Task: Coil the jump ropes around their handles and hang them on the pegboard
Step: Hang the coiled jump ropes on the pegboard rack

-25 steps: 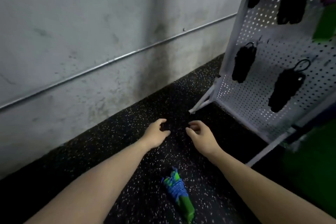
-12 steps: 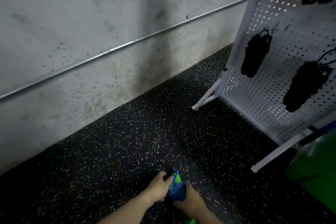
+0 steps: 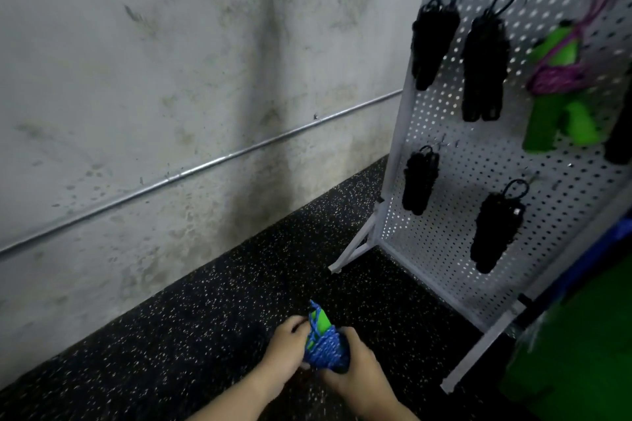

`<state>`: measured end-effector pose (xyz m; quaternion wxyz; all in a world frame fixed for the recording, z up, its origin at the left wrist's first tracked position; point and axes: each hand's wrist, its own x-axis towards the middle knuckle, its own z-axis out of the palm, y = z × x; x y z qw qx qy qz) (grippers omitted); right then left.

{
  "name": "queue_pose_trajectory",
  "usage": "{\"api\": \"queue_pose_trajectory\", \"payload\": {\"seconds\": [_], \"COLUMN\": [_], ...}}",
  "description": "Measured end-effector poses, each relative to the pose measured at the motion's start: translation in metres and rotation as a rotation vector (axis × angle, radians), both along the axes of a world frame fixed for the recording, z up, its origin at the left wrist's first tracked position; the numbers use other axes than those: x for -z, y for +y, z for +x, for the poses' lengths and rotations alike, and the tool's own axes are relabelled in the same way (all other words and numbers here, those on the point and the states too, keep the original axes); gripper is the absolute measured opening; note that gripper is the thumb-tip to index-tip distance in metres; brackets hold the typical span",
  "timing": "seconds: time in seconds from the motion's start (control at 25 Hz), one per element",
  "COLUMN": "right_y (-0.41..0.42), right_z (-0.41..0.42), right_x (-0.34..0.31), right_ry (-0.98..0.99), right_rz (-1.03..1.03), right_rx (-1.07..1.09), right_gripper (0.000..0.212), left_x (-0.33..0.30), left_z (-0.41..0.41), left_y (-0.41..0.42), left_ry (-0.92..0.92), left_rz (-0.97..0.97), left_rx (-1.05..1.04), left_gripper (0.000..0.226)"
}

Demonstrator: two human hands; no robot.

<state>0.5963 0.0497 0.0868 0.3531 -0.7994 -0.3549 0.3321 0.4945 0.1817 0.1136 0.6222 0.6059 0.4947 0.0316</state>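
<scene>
Holding the blue rope bundle (image 3: pixel 325 349) low in the frame, above the floor (image 3: pixel 205 335), we have both hands clamped on it: left hand (image 3: pixel 287 349), right hand (image 3: pixel 355 369). If our grip loosens, the coils may slip off the green handles (image 3: pixel 319 325) before reaching the pegboard (image 3: pixel 461 181) at right.

- My hands: two, left hand (image 3: pixel 285 347) and right hand (image 3: pixel 355 374).
- Blue-and-green jump rope (image 3: pixel 323 343): one, between them.
- Black rope bundles (image 3: pixel 432 44) on the pegboard (image 3: pixel 455 181): four whole.
- Green-handled purple rope (image 3: pixel 561 79) on the pegboard: one.
</scene>
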Motion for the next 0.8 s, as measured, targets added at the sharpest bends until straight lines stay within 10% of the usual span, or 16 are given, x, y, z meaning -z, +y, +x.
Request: {"api": "queue_pose_trajectory", "payload": {"seconds": [0.28,0.8], "right_y": [0.017,-0.002], "right_z": [0.048,0.012], "right_x": [-0.123,-0.327], "right_ry": [-0.058,0.118], "right_rz": [0.426,0.722], "right_rx": [0.112,-0.036], "right_gripper": [0.057,0.05], "left_x": [-0.147,-0.355], "left_z": [0.047,0.008], "left_y": [0.036,0.015], "left_ry": [-0.393,-0.851], "left_rz": [0.29,0.091], "left_rx": [0.11,0.059], "left_gripper": [0.021,0.034]}}
